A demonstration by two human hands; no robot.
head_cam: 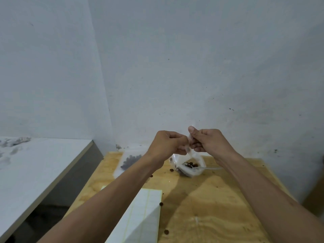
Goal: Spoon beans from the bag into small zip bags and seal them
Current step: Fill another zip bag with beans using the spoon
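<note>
In your hands: your left hand (168,142) and right hand (206,140) meet above the far end of the table, fingers of both pinched on a small clear plastic zip bag (190,149) held up between them; the film is thin and blurred, so you cannot tell from here whether its strip is pressed closed or being pulled apart
Source of beans: the larger clear plastic bag of dark brown beans (188,168) sits open on the pale plywood table (219,199) just below your hands, with beans visible inside
Spoon: the clear plastic spoon (204,167) lies across that bag's mouth, handle pointing to your right, bowl among the beans; neither hand touches it
Done so far: one flat clear zip bag with a cluster of beans (129,161) lies on the table to the left of the source bag, which looks like a finished portion
Left to do: judging by the beans in the source bag, more portions remain, and the bag in your fingers has yet to be set down
Mess: several loose beans (161,203) are scattered on the wood
Beside you: a white lined sheet (140,216) lies near the table's front-left edge, under your left forearm
</note>
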